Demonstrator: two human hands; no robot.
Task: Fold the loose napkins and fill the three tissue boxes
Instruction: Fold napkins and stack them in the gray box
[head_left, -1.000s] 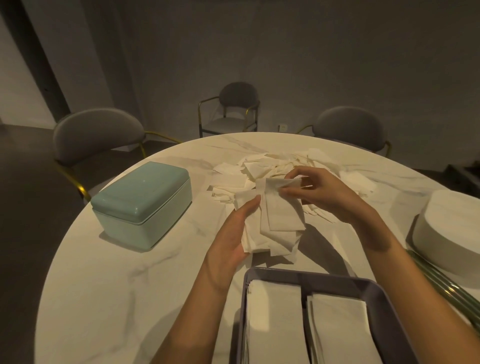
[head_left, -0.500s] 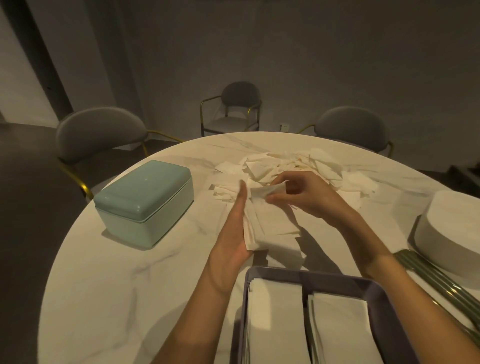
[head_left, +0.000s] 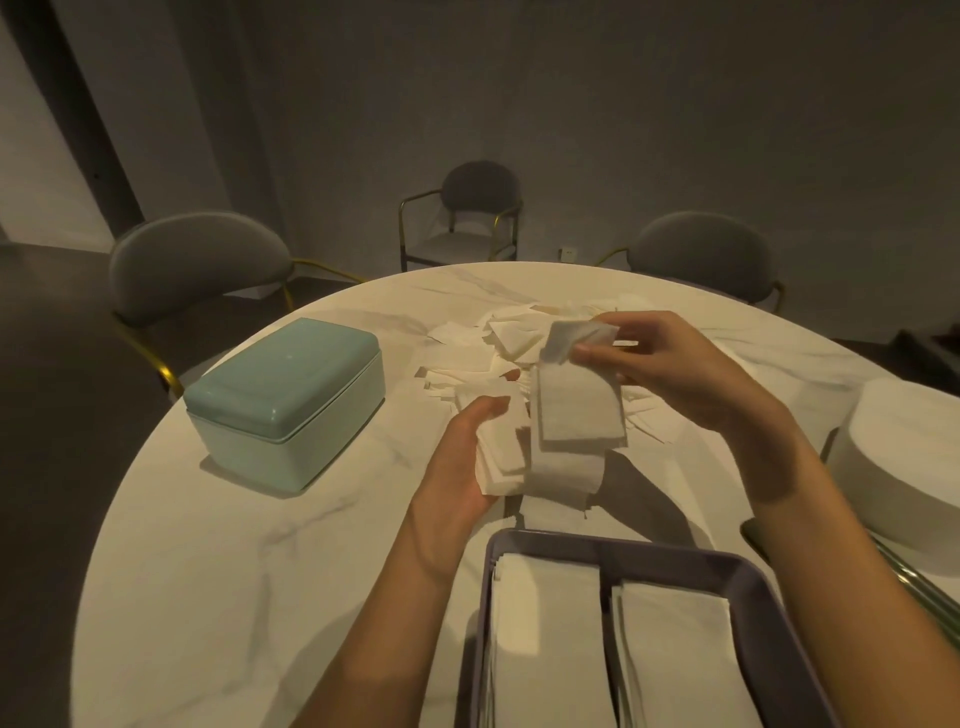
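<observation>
A smooth mint-green tissue box (head_left: 284, 404) with a rounded, closed lid is sitting left of the loose napkin pile (head_left: 493, 353), near the left rim of the round marble table (head_left: 208, 597); bare veined tabletop is lying open between the box and the near edge. A padded grey chair (head_left: 200, 257) on a thin gold frame is standing beyond that rim. Just nearer than the pile, the left hand (head_left: 457, 467) is lying with relaxed fingers alongside a small stack of folded napkins (head_left: 501, 447), palm touching its left edge. Right of that stack, the right hand (head_left: 670, 364) is pinching the top of a soft white napkin (head_left: 576, 410) between thumb and fingers, lifting it so it is hanging down over the stack, its upper corner curling over. Nearer than the pile, a dark divided tissue box (head_left: 691, 556) is holding two flat columns of folded napkins, reaching the bottom edge of view. Far right of the pile, a white round tissue box (head_left: 904, 467) is sitting at the table's right rim.
</observation>
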